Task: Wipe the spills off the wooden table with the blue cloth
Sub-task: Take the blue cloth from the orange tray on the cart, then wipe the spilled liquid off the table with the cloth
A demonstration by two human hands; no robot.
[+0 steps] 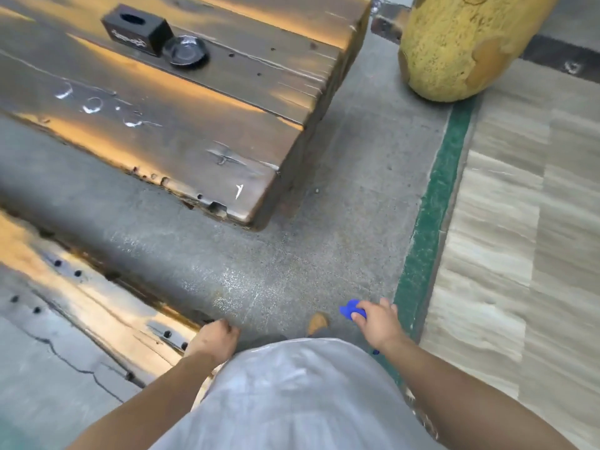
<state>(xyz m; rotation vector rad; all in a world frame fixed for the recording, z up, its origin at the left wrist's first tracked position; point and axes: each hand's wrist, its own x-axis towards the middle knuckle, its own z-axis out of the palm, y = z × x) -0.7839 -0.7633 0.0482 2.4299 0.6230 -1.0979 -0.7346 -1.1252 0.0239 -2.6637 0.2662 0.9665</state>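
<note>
Right hand (378,323) grips bunched blue cloth (352,308); left hand (214,339) curled, empty. Spills (94,105) lie well beyond on table (201,134); careless wiping risks knocking glass dish (185,51).

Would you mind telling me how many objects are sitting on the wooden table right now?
2. A black box stands on the wooden table towards its far side, and a small glass dish sits just right of it. The table runs out of view to the left, so more may be hidden.
</note>
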